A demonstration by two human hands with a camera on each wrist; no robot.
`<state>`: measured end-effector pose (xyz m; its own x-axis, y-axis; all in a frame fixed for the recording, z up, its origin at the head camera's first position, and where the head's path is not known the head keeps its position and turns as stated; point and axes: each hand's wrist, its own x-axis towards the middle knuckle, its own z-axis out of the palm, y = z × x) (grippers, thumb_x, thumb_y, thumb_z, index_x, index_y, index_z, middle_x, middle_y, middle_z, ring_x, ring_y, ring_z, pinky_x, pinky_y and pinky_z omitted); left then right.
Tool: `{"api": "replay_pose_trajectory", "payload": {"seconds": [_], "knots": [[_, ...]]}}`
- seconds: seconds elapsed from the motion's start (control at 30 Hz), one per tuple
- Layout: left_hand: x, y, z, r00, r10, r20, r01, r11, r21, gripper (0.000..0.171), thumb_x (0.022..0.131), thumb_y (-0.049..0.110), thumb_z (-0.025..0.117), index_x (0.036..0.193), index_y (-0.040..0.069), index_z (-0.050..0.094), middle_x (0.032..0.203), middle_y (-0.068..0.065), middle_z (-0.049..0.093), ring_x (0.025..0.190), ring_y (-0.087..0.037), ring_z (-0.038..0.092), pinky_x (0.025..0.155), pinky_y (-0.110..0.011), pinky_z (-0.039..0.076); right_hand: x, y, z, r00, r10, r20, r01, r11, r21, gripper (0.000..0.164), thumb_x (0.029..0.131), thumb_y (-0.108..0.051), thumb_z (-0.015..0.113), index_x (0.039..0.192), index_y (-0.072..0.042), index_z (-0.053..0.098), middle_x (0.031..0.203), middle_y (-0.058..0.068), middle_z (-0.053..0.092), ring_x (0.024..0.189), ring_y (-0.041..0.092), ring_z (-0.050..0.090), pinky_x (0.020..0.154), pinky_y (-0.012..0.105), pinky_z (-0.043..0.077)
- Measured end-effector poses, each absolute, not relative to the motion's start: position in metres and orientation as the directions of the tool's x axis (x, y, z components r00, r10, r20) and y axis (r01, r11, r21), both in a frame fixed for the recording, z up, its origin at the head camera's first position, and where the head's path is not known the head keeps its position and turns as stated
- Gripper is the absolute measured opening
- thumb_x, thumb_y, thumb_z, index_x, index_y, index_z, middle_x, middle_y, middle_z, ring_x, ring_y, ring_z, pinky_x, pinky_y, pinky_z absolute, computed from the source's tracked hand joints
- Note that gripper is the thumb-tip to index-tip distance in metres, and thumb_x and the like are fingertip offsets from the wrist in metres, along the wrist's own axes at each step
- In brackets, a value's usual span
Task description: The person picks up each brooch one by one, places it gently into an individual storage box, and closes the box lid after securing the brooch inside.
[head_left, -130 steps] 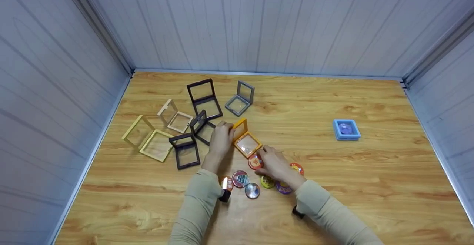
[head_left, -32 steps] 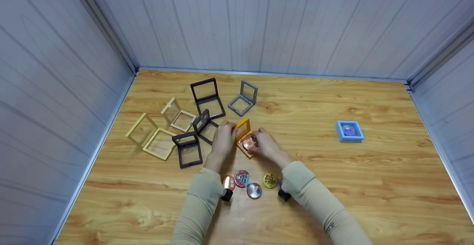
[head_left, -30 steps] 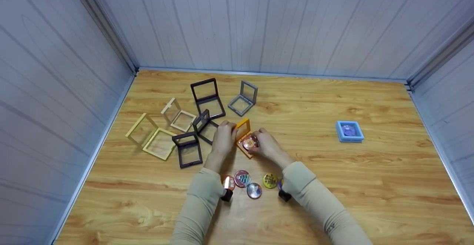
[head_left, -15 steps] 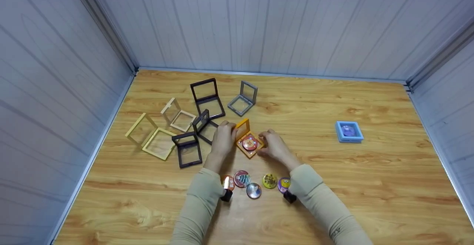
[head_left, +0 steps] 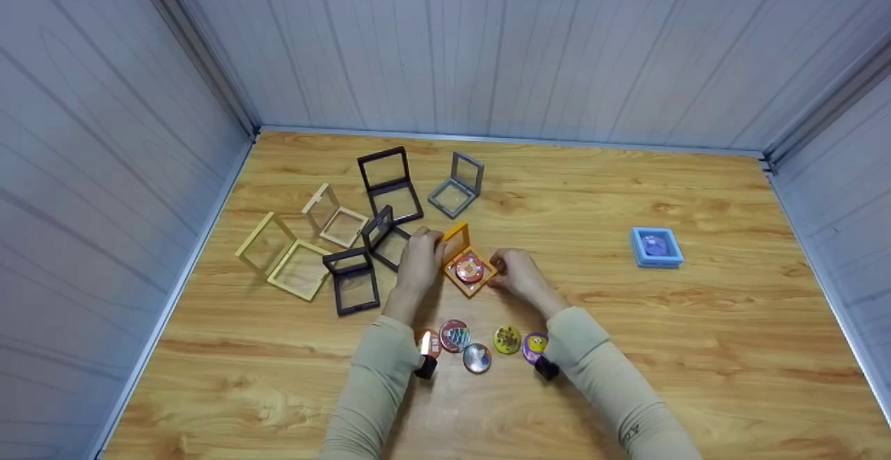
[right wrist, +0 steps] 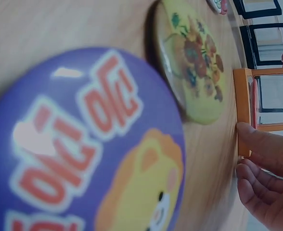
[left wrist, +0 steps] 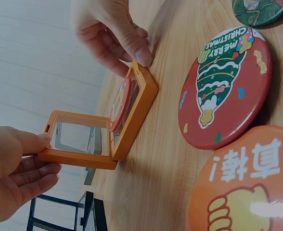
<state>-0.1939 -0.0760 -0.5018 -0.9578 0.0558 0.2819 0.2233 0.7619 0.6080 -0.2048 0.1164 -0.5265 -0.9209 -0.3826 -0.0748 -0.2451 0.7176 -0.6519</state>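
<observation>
An orange hinged display frame (head_left: 457,286) stands with its lid raised near the middle of the table. Inside its base lies a round red badge (head_left: 470,269), on the clear film. My left hand (head_left: 420,263) pinches the raised lid between thumb and fingers, plain in the left wrist view at the lid's edge (left wrist: 79,158). At the right corner of the base, my right hand (head_left: 522,275) grips with the thumb on the rim and fingers curled beside it. The right wrist view shows that thumb on the orange side wall (right wrist: 244,98).
Several other badges lie nearer me, among them a Christmas tree badge (head_left: 455,335), a yellow one (head_left: 507,339) and a purple one (head_left: 532,356). Opened frames crowd the left, including a yellow frame (head_left: 292,293) and a grey one (head_left: 445,211). A blue frame (head_left: 658,262) lies right.
The red badge has gone from the table into the orange frame's base. My right hand has let go of it and shifted to the base's right corner. My left hand stays on the lid.
</observation>
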Motion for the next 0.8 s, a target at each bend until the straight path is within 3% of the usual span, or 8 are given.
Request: {"api": "replay_pose_trajectory", "payload": {"seconds": [0.8], "knots": [[-0.184,-0.069,-0.502,-0.949,0.070,0.307,0.239,0.794,0.559,0.015,0.083,0.006,0.059,0.093,-0.002,0.066,0.086,-0.011,0.058,0.079,-0.024,0.058,0.070,-0.032,0.048,-0.207,0.114,-0.528,-0.920,-0.383,-0.084,-0.245,0.729,-0.640,0.023,0.067,-0.002,0.073,0.086,0.002,0.060,0.068,0.004,0.055,0.062,0.014,0.049,0.057,0.028,0.041]]}}
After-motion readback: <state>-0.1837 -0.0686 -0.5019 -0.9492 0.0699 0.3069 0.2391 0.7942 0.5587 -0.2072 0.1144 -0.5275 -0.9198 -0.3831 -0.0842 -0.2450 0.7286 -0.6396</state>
